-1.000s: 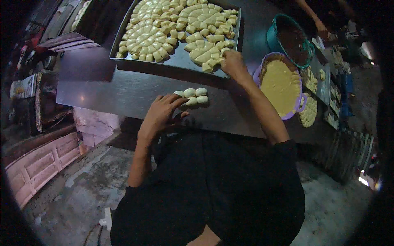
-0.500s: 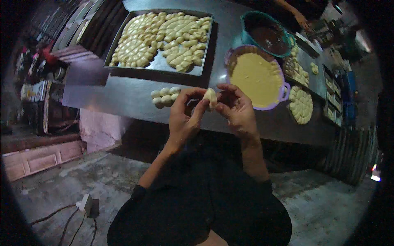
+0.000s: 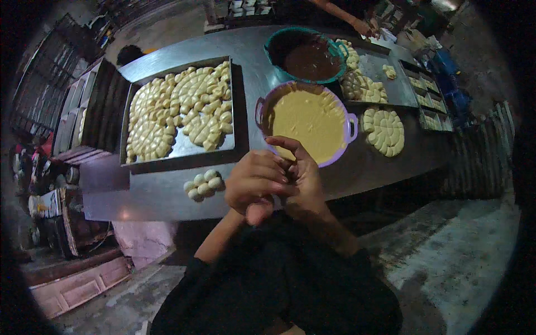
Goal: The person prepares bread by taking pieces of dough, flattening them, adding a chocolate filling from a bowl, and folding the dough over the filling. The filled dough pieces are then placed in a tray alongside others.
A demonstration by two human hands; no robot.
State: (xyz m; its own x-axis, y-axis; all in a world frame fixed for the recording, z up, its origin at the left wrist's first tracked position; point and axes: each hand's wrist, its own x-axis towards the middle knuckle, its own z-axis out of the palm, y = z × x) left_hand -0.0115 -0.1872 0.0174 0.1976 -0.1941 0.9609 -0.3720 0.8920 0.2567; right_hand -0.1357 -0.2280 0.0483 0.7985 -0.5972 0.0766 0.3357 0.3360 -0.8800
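Note:
My left hand point(image 3: 257, 181) is curled over my right hand point(image 3: 298, 184), whose forefinger and thumb curve upward beside it. Both are in front of the purple basin of pale yellow batter point(image 3: 304, 123); whatever lies between the palms is hidden. Left of them, a small group of round white dough balls point(image 3: 201, 184) sits on the steel table point(image 3: 151, 198). Behind these, a square metal tray point(image 3: 181, 157) holds many cut dough pieces in clustered patterns.
A teal basin of brown mixture point(image 3: 307, 58) stands at the back. A cut dough slab point(image 3: 382, 131) lies at right, near trays of dough point(image 3: 430, 95). Another person's hand point(image 3: 363, 28) works at the far right. Stacked pans point(image 3: 84, 111) stand at left.
My right hand has left the tray and met my left. The dough piece seen between their fingertips is now hidden as the hands close over each other. The view has shifted.

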